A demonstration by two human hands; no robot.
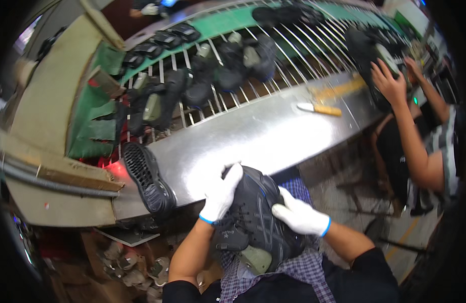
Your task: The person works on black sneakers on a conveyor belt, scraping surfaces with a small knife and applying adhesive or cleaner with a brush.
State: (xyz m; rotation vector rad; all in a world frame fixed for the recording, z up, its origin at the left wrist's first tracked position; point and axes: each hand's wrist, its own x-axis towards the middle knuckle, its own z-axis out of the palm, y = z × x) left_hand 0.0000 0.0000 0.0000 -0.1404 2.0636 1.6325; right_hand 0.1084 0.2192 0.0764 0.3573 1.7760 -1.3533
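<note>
I hold a black sports shoe (255, 202) in front of my body, its toe toward the bench. A greenish shoe last (256, 258) shows at its heel opening. My left hand (223, 194), in a white glove with a blue cuff edge, grips the shoe's toe end from the left. My right hand (301, 216), gloved the same way, is closed on its right side with the thumb on top. The fingers under the shoe are hidden. Beyond my left hand, a black shoe sole (146, 178) leans at the near edge of the metal bench (208, 151), tread side showing.
A knife-like tool with a yellow handle (326, 110) lies on the bench. Behind it, several black shoes on lasts (197, 91) rest on a roller rack (298, 50). At right, a co-worker's hand (392, 86) holds another shoe. A cardboard box (101, 290) sits below left.
</note>
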